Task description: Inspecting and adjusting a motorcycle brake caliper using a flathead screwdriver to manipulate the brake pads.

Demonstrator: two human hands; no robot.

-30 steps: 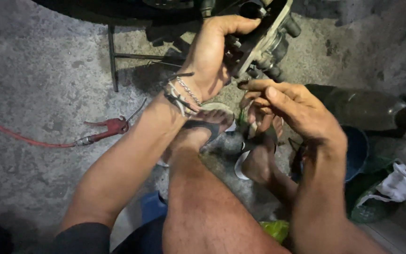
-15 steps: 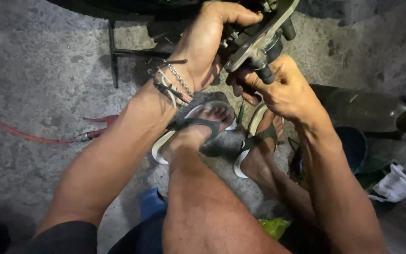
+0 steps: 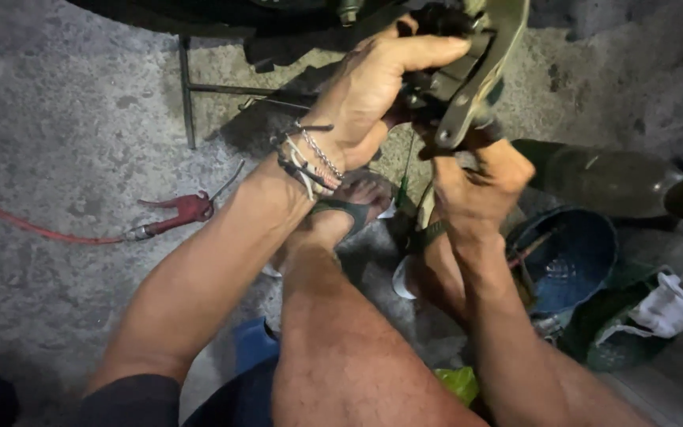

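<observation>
Since the earlier frame both hands have risen toward the top edge of the view, and the right hand (image 3: 480, 178) has gone from beside the metal part to directly under it.

Fingers of the left hand (image 3: 373, 91) wrap around the dark greasy metal bracket assembly (image 3: 468, 71), thumb stretched along its upper side, so this hand holds it firmly. Right-hand fingers are curled tight around a dark round piece at the bottom of the assembly; what exactly they pinch is hidden, but the grip is closed, not wide. The assembly sits at the top centre, just below the dark underside of a vehicle (image 3: 223, 20).

To do this step well, I think the left hand should keep the bracket steady while the right turns or presses from below, without twisting the whole part.

Both forearms reach up and forward, the left one with bracelets (image 3: 310, 162) at the wrist, which is bent back. The right wrist is nearly straight.

Around them: sandalled feet (image 3: 357, 202) on the concrete floor (image 3: 57, 119), a red air blow gun (image 3: 179, 212) with its hose at the left, a blue basket (image 3: 571, 257) and a white cloth (image 3: 666, 304) at the right.
</observation>
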